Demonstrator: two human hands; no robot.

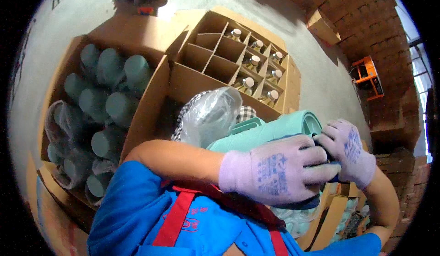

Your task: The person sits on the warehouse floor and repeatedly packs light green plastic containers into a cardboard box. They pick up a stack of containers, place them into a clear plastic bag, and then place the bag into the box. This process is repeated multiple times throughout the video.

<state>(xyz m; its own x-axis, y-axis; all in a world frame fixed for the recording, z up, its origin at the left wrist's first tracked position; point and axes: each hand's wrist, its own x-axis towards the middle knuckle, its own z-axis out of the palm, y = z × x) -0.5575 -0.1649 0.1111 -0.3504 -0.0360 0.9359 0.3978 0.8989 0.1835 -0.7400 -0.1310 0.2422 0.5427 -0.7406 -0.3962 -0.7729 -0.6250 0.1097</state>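
Our two gloved hands come together: the left hand [275, 171] lies in front of the mint-green container [261, 133], its fingers [315, 157] bent inward, while the right hand [350, 150] curls just beside the container's open-looking end. The fingers of both stand narrow, nearly meeting, but their undersides are hidden and we cannot tell what they grip. The container lies tilted just behind and above our left fingers. Left of it, beyond the fingers, we see a clear plastic bag [213, 114] and checkered cloth [247, 113]. Farther beyond our fingers stands a divided carton [220, 79] with seven capped bottles [247, 84]; well left, another carton [147, 102] holds green cylinders [94, 104].
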